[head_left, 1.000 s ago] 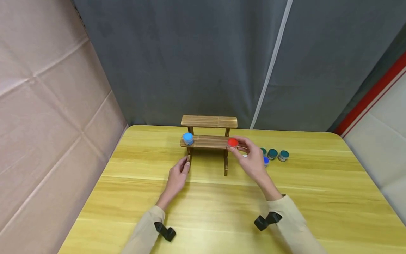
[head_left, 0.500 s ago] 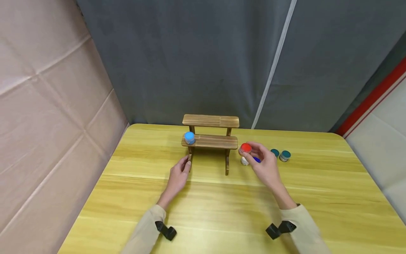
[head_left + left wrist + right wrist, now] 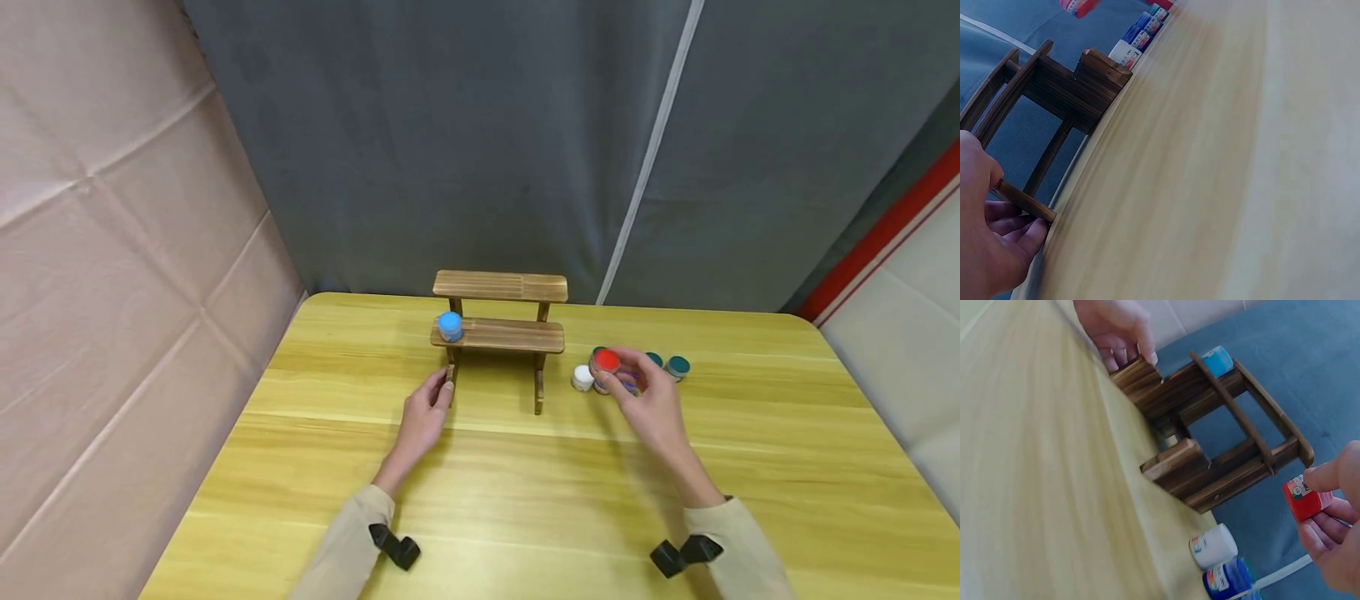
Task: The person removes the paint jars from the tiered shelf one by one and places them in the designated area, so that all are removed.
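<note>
A small two-tier wooden rack (image 3: 510, 336) stands on the table. My left hand (image 3: 422, 412) grips the foot of its left leg, as the left wrist view also shows. A light-blue paint jar (image 3: 450, 327) sits on the left end of the lower shelf. With thumb and fingers, my right hand (image 3: 656, 408) pinches a red paint jar (image 3: 1305, 499) by its sides. It is held to the right of the rack, above other jars on the table, and partly hides them in the head view.
Right of the rack stand a white jar (image 3: 582, 378), blue jars (image 3: 1141, 39) and green-lidded jars (image 3: 678, 367), close together. The yellow wood-grain table (image 3: 487, 500) ends at a grey curtain (image 3: 450, 150) behind the rack. A pale padded wall (image 3: 135, 292) rises on the left.
My right hand has carried the red jar from the right end of the lower shelf rightward to above the other jars. My left hand stays on the rack's leg.
</note>
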`<action>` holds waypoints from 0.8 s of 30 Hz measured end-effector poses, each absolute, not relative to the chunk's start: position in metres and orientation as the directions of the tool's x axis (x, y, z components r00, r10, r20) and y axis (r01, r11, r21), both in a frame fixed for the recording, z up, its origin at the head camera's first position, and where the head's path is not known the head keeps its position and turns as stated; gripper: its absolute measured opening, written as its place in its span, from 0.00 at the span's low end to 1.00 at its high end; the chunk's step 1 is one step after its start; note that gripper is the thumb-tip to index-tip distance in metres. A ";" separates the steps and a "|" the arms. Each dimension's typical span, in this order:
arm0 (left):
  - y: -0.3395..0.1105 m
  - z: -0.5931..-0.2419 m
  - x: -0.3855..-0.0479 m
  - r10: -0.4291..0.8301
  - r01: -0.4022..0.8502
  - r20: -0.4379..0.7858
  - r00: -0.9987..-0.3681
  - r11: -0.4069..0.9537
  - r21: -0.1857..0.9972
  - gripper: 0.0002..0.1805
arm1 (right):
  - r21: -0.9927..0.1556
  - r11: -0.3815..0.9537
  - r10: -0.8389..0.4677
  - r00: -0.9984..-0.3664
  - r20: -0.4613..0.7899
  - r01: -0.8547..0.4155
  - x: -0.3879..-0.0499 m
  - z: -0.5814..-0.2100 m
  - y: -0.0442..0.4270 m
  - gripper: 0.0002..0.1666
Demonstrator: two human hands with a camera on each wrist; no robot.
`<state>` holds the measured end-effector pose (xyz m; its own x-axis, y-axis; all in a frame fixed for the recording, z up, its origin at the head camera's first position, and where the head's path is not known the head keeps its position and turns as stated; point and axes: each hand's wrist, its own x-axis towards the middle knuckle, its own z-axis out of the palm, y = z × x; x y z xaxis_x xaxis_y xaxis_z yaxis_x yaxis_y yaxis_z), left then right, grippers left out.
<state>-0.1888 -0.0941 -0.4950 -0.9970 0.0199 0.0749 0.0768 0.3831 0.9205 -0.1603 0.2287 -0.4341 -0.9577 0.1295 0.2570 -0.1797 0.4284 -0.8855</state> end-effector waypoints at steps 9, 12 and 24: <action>-0.094 -0.497 -0.189 0.021 0.097 0.097 -0.995 0.384 0.918 0.26 | -0.892 0.428 0.199 -0.947 0.250 -0.145 -0.157 -0.448 0.243 0.23; -0.094 -0.498 -0.189 0.018 0.086 0.086 -0.996 0.387 0.918 0.26 | -0.896 0.428 0.223 -0.948 0.229 -0.116 -0.155 -0.452 0.246 0.23; -0.093 -0.496 -0.189 0.018 0.080 0.079 -0.997 0.378 0.922 0.26 | -0.907 0.418 0.304 -0.933 0.191 -0.050 -0.153 -0.460 0.263 0.26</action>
<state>-0.1893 -0.0930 -0.4963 -0.9967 0.0177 0.0794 0.0802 0.3782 0.9222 -0.1534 0.2633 -0.4596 -0.9334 0.3035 0.1912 -0.0500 0.4177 -0.9072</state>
